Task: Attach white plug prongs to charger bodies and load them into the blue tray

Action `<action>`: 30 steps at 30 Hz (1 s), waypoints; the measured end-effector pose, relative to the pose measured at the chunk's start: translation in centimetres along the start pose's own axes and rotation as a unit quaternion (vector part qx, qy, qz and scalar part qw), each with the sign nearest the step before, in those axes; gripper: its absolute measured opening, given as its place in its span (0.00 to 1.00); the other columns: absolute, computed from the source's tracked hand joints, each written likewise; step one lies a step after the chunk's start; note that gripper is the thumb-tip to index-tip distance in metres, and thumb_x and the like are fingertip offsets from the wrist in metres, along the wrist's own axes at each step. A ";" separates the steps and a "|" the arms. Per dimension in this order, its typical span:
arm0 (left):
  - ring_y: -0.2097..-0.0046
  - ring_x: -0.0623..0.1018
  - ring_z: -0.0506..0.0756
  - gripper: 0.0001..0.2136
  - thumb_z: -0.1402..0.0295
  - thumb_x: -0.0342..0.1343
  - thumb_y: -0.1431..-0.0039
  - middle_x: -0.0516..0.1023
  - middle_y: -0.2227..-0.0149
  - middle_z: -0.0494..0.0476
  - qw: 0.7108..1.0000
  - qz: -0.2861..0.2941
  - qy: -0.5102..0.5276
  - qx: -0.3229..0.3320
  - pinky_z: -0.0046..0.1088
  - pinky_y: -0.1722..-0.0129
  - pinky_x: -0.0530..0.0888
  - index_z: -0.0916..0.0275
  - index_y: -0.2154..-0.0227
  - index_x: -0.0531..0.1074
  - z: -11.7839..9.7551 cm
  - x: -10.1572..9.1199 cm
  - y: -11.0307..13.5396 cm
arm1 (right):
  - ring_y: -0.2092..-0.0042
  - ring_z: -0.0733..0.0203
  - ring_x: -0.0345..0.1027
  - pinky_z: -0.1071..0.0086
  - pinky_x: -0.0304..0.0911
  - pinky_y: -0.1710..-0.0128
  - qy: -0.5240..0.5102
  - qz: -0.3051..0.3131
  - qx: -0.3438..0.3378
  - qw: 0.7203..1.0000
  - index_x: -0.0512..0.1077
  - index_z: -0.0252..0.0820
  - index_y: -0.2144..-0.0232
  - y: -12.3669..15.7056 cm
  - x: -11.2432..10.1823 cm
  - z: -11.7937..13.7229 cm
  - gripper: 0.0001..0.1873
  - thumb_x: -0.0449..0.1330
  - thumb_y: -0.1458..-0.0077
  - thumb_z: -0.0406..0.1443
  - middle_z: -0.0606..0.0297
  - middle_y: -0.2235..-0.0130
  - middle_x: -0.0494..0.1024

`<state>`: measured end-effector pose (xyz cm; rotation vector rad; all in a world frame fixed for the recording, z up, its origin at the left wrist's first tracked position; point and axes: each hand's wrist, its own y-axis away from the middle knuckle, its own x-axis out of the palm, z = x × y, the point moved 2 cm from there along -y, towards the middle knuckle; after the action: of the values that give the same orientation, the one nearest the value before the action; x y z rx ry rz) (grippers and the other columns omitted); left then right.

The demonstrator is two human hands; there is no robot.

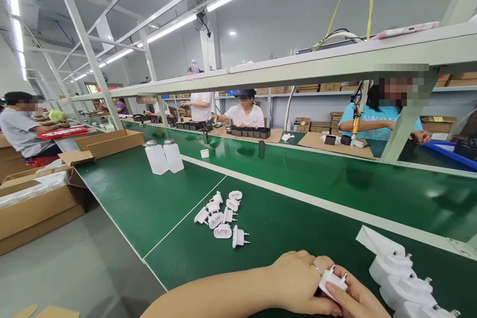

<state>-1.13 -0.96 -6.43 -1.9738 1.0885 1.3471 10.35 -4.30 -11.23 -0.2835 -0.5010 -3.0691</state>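
A small white plug adapter [333,282] with two metal pins pointing up is held between my hands at the bottom of the view. My left hand [292,280], reaching in from the lower left, has its fingers closed against the plug's side; a ring shows on one finger. My right hand [359,300] grips the plug from the right with the thumb across its front. To the right lies a row of larger white plug pieces [404,278] with metal pins. A loose group of white plug adapters [222,218] rests on the green tabletop [179,243] ahead.
Two white bottles [165,157] stand near the left of the table by an open cardboard box [112,145]. A green conveyor belt [298,164] runs beyond a pale strip, carrying small black and white parts. Co-workers sit opposite, under an overhead shelf [261,72].
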 end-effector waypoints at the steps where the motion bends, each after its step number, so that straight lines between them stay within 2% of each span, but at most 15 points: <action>1: 0.61 0.68 0.58 0.25 0.53 0.45 0.54 0.67 0.60 0.58 1.000 0.002 -0.003 0.001 0.32 0.64 0.66 0.62 0.55 0.52 0.0 0.0 0.0 | 0.78 0.67 0.58 0.74 0.56 0.78 -0.006 0.000 -0.002 1.000 0.65 0.41 0.73 -0.1 0.0 -0.1 0.21 0.60 0.71 0.48 0.67 0.75 0.68; 6: 0.62 0.69 0.57 0.25 0.52 0.46 0.55 0.68 0.61 0.57 1.000 -0.007 -0.010 -0.003 0.31 0.65 0.66 0.61 0.56 0.52 0.0 0.1 -0.1 | 0.78 0.67 0.58 0.74 0.56 0.79 -0.010 -0.011 -0.003 1.000 0.65 0.42 0.72 0.0 0.1 -0.1 0.23 0.60 0.71 0.48 0.68 0.76 0.67; 10: 0.63 0.69 0.56 0.23 0.53 0.44 0.53 0.68 0.63 0.56 1.000 -0.012 -0.011 -0.004 0.30 0.66 0.66 0.61 0.57 0.53 0.0 0.0 -0.1 | 0.77 0.66 0.59 0.74 0.56 0.79 0.014 -0.017 -0.005 1.000 0.64 0.42 0.74 0.2 0.2 0.1 0.21 0.59 0.71 0.49 0.69 0.79 0.66; 17: 0.64 0.69 0.56 0.21 0.55 0.43 0.52 0.68 0.63 0.55 1.000 -0.017 -0.018 0.000 0.30 0.67 0.66 0.61 0.58 0.53 0.0 0.0 0.0 | 0.72 0.61 0.62 0.72 0.59 0.75 0.000 -0.015 -0.006 1.000 0.65 0.42 0.72 0.2 0.2 0.4 0.21 0.59 0.71 0.47 0.66 0.74 0.69; 30: 0.63 0.69 0.56 0.22 0.54 0.44 0.53 0.68 0.63 0.56 1.000 -0.008 -0.010 -0.002 0.30 0.66 0.66 0.61 0.58 0.54 -0.1 0.0 0.1 | 0.76 0.65 0.60 0.74 0.57 0.79 0.003 -0.006 0.006 1.000 0.65 0.42 0.72 0.4 0.4 0.5 0.21 0.59 0.70 0.47 0.67 0.75 0.69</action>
<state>-1.14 -1.07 -6.44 -1.9637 1.0595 1.3586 10.09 -4.53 -10.52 -0.2703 -0.5220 -3.0774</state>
